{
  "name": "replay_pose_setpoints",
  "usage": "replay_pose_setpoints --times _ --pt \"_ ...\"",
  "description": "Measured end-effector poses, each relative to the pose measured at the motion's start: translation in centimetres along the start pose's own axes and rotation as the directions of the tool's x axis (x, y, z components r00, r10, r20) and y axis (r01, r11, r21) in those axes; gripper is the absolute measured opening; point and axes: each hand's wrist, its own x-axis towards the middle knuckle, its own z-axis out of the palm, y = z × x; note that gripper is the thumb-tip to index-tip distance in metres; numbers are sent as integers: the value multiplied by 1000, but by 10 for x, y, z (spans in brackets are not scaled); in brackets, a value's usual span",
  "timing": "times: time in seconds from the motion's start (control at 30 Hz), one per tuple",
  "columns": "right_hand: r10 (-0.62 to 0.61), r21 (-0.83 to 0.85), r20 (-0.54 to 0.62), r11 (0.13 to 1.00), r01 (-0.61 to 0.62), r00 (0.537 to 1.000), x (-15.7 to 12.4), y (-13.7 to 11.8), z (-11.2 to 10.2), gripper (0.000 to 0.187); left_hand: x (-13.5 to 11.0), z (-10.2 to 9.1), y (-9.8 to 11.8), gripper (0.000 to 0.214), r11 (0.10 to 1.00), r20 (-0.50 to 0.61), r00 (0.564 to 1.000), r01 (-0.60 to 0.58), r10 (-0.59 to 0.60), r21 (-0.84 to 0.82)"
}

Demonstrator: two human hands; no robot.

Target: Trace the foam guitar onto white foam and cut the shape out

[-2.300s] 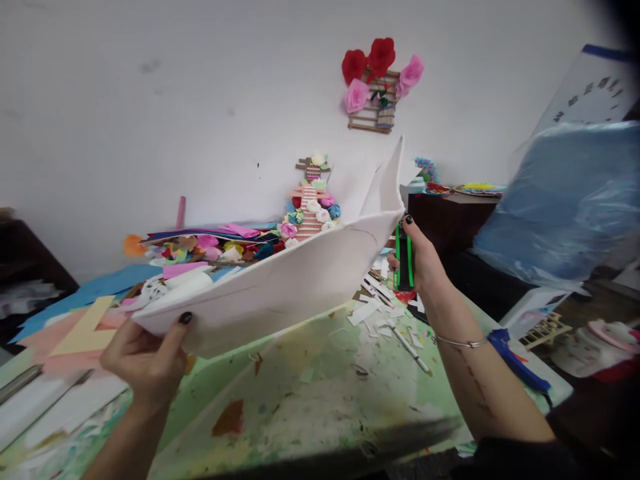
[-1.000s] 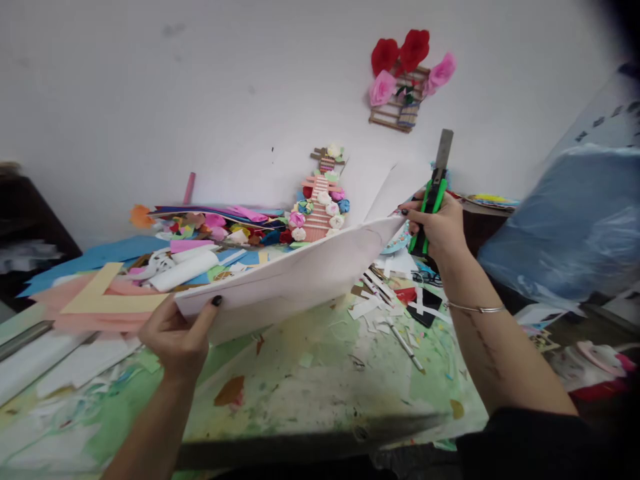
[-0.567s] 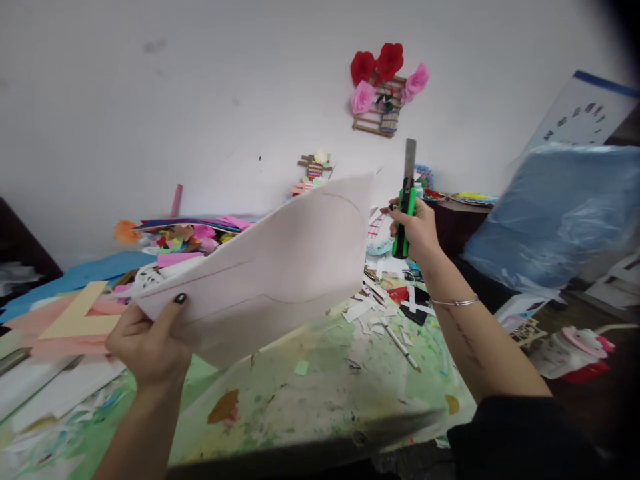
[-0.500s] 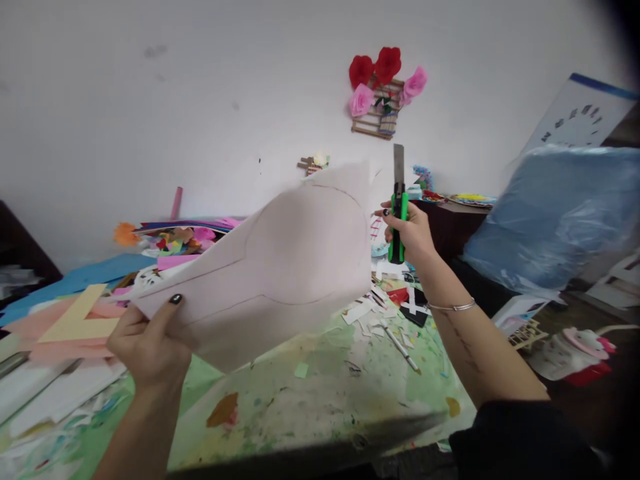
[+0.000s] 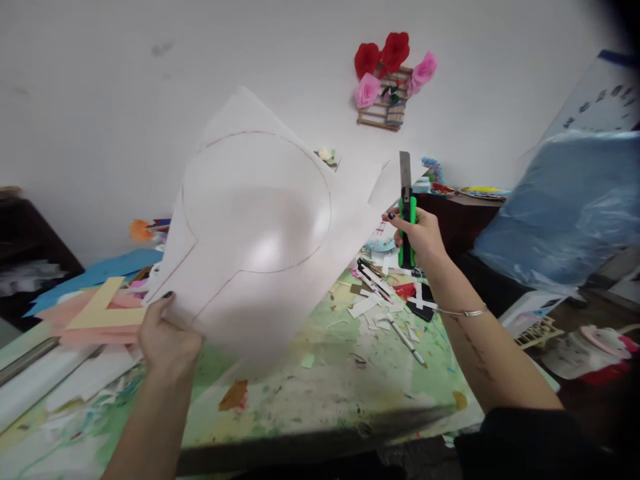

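Note:
My left hand [image 5: 170,337] pinches the lower left corner of a large white paper sheet [image 5: 270,207], thumb on the near face. A round outline with a straight-sided handle shape is drawn on the sheet in thin reddish-brown line. The sheet is held up above the table, tilted, its upper corner against the wall behind. To the right, my right hand [image 5: 423,233] is closed around a green and black utility knife [image 5: 407,230], held upright with its wide blade out and pointing up. The knife is apart from the sheet.
On the green paint-stained table [image 5: 320,393] lie paper scraps [image 5: 370,303], a white pen [image 5: 407,340] and a black piece [image 5: 421,303]. Coloured paper [image 5: 105,313] is piled at left. A plastic-wrapped blue bundle [image 5: 560,213] stands at right; paper flowers [image 5: 395,52] hang on the wall.
The sheet has swung upright and turned, its far end rising to the upper left, so the drawn outline shows more squarely. My right hand still holds the knife upright.

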Motion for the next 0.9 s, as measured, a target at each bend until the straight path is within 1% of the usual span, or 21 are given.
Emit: replay_pose_setpoints --times 0.07,0.13,0.17,0.23,0.27,0.33,0.4,0.47,0.5,0.53,0.57,0.6,0.63,0.67,0.7,0.73,0.77,0.8,0.83,0.87,0.9 --pt "70 54 -7 996 -70 998 -9 3 1 35 -8 3 -3 11 979 -70 984 154 -164 -137" --pt "163 152 34 974 -166 986 -20 3 8 38 -17 10 -7 8 940 -93 956 251 -278 -231" --pt "198 202 60 957 -206 978 -25 2 13 37 -21 14 -8 8 927 -95 947 277 -308 -254" --pt "209 269 83 937 -224 974 -31 -2 24 36 -31 22 -10 7 912 -92 937 300 -337 -280" --pt "195 297 77 932 -209 978 -33 -5 28 35 -36 26 -11 8 907 -84 935 307 -343 -289" --pt "152 338 27 929 -152 988 -32 -13 35 33 -44 30 -13 12 903 -50 939 311 -340 -298" --pt "110 351 -42 932 -89 993 -27 -20 36 32 -48 27 -16 18 906 16 945 317 -326 -279" --pt "71 336 -81 941 -39 994 -19 -25 32 30 -46 16 -21 22 925 54 953 303 -299 -230" --pt "46 325 -88 945 -15 995 -15 -27 28 29 -42 10 -22 23 941 37 961 276 -274 -198" --pt "22 311 -85 950 6 996 -11 -28 25 29 -37 3 -22 23 960 -4 972 233 -236 -158" --pt "-1 295 -75 955 23 997 -7 -28 23 28 -31 -2 -20 25 978 -71 981 172 -181 -115" --pt "-20 278 -61 960 36 998 -4 -27 20 28 -23 -5 -14 32 993 -132 985 103 -111 -66" --pt "-33 262 -40 964 42 999 -2 -26 19 27 -16 -5 -6 44 1000 -169 985 25 -26 -8" --pt "-41 249 -15 967 43 999 0 -25 19 27 -9 -2 6 57 995 -180 980 -78 89 64" --pt "-45 242 11 969 41 999 2 -23 19 27 -2 5 22 65 922 -84 943 -293 323 254" --pt "-52 241 29 970 43 998 3 -21 20 27 3 15 40 70 792 63 864 -485 499 371" --pt "-59 244 40 969 48 997 4 -20 21 28 8 29 60 72 652 186 766 -628 616 424" --pt "-66 246 47 968 52 997 5 -18 21 28 13 46 80 71 515 278 653 -740 705 432" --pt "-68 239 51 969 54 996 5 -16 22 29 19 65 100 72 403 380 556 -818 740 411" --pt "-68 221 54 974 54 996 6 -15 21 29 25 85 118 75 307 473 469 -872 746 381" --pt "-63 193 61 980 50 996 7 -14 20 30 32 105 135 77 233 550 398 -909 735 347"
